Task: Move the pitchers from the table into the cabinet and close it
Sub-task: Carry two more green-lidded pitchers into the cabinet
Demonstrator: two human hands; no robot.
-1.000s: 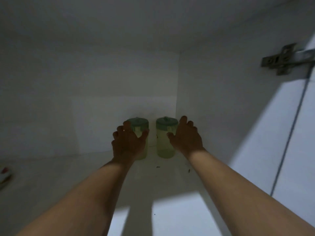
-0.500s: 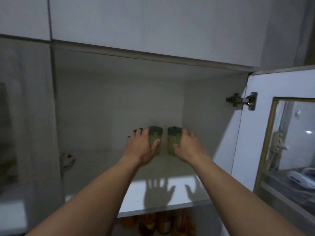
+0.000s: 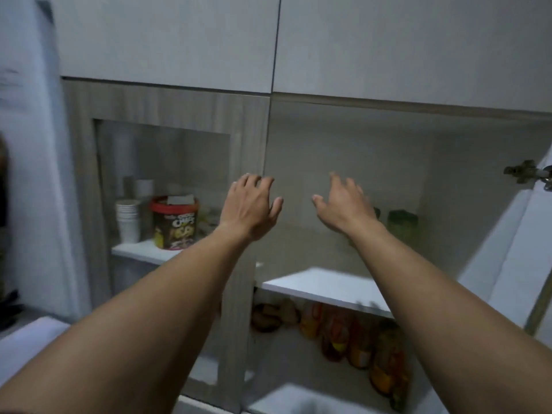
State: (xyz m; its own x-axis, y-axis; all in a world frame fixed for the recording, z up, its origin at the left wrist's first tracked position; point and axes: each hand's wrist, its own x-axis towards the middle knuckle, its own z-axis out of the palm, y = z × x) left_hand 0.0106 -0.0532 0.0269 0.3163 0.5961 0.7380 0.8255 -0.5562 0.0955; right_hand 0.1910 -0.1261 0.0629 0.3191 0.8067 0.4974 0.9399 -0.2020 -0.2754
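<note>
Two pale green pitchers with dark green lids stand side by side at the back right of the open cabinet's shelf. One pitcher shows well; the other pitcher is mostly hidden behind my right wrist. My left hand hovers in front of the cabinet's centre post, fingers spread and empty. To its right my right hand is raised inside the opening, fingers apart, holding nothing, clear of the pitchers. The cabinet's right door stands open on its hinge.
Behind the shut glass door on the left are stacked paper cups and a red-lidded snack tub. Several bottles and jars crowd the shelf below. White upper cabinet doors are shut above.
Both hands have let go of the pitchers and pulled back out of the cabinet. The view has backed away and swung left, revealing the left glass door.
</note>
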